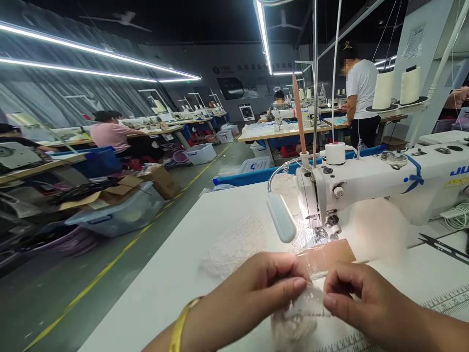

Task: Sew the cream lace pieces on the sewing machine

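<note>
My left hand point(269, 283) is closed, thumb against fingers, on the edge of a sheer pale lace fabric point(293, 325) that hangs toward me. My right hand point(361, 293) pinches the same fabric a little to the right. Just beyond my fingers, a tan flat piece point(331, 255) lies in front of the presser foot point(320, 235) of a white sewing machine point(351, 181). More white lace point(238, 242) is spread on the table point(157, 293) to the left of the needle area. Part of the fabric under my hands is blurred.
A lamp point(281, 217) on a bent arm hangs left of the needle. Black thread snips point(445, 248) and a clear ruler point(447, 298) lie at right. Thread cones point(384, 90) stand behind the machine. Across the aisle are plastic bins point(120, 212) and people at other machines.
</note>
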The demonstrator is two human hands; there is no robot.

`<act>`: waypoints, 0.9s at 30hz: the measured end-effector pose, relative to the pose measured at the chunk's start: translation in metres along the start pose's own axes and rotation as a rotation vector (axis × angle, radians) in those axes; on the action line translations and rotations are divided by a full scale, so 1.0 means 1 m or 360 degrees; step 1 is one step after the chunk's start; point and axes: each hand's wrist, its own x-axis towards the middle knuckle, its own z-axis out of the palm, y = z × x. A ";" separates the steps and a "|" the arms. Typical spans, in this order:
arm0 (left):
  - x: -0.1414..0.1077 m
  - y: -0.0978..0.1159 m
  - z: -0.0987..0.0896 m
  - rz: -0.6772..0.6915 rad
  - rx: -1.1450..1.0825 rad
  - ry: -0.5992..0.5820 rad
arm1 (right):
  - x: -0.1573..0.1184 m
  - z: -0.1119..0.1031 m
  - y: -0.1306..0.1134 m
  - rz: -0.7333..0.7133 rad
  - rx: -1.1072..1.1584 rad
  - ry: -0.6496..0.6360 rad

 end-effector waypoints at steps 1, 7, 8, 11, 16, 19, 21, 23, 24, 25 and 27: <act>0.001 0.003 -0.005 -0.0001 0.0089 -0.0038 | 0.000 0.004 -0.001 0.0020 -0.0015 -0.0013; 0.060 -0.020 -0.005 -0.0026 0.0824 0.0161 | 0.029 0.012 0.029 -0.0208 -0.1126 0.0399; 0.071 -0.027 -0.003 -0.0039 0.0860 0.0178 | 0.033 0.009 0.035 -0.0254 -0.1211 0.0426; 0.092 -0.046 0.003 -0.0038 0.0908 0.0195 | 0.037 -0.007 0.040 -0.0304 -0.1250 0.0366; 0.098 -0.060 0.002 0.0017 0.0947 0.0202 | 0.035 -0.029 0.041 -0.0542 -0.1271 0.0209; 0.099 -0.064 0.000 0.0054 0.0964 0.0238 | 0.034 -0.027 0.051 -0.0773 -0.1371 0.0175; 0.100 -0.064 -0.002 0.0078 0.0984 0.0322 | 0.033 -0.023 0.057 -0.0832 -0.1426 0.0181; 0.100 -0.061 -0.005 0.0092 0.1012 0.0470 | 0.032 -0.020 0.060 -0.0835 -0.1427 0.0203; 0.098 -0.058 -0.006 0.0095 0.1021 0.0560 | 0.031 -0.019 0.061 -0.0837 -0.1412 0.0212; 0.096 -0.055 -0.007 0.0087 0.1015 0.0648 | 0.031 -0.018 0.061 -0.0841 -0.1393 0.0218; 0.090 -0.050 -0.006 0.0057 0.0933 0.0766 | 0.030 -0.019 0.060 -0.0848 -0.1363 0.0219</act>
